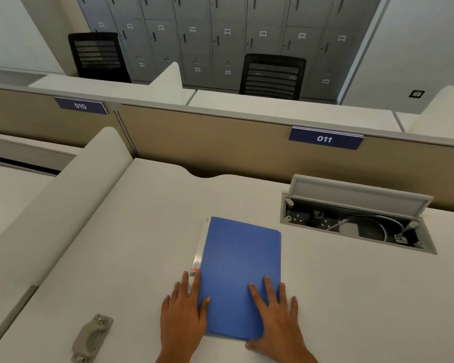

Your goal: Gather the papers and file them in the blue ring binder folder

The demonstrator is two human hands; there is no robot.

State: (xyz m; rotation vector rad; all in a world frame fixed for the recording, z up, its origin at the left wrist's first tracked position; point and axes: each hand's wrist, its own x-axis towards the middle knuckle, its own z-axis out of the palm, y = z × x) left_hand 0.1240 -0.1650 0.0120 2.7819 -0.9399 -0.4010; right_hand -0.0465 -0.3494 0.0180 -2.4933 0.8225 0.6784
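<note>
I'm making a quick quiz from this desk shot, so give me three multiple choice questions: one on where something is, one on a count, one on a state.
1. Where does the desk's open power socket box sit relative to the blue ring binder folder?
A. To its right, farther back
B. To its left
C. Underneath it

2. How many black office chairs are visible behind the partition?
A. One
B. Two
C. Four

3. What state is the folder in?
A. Open flat
B. Standing upright
C. Closed, lying flat

Answers: 1 A, the box is recessed in the desk up and right of the folder. 2 B, one chair at left, another at centre. 3 C, the left hand and right hand rest on its shut cover.
</note>
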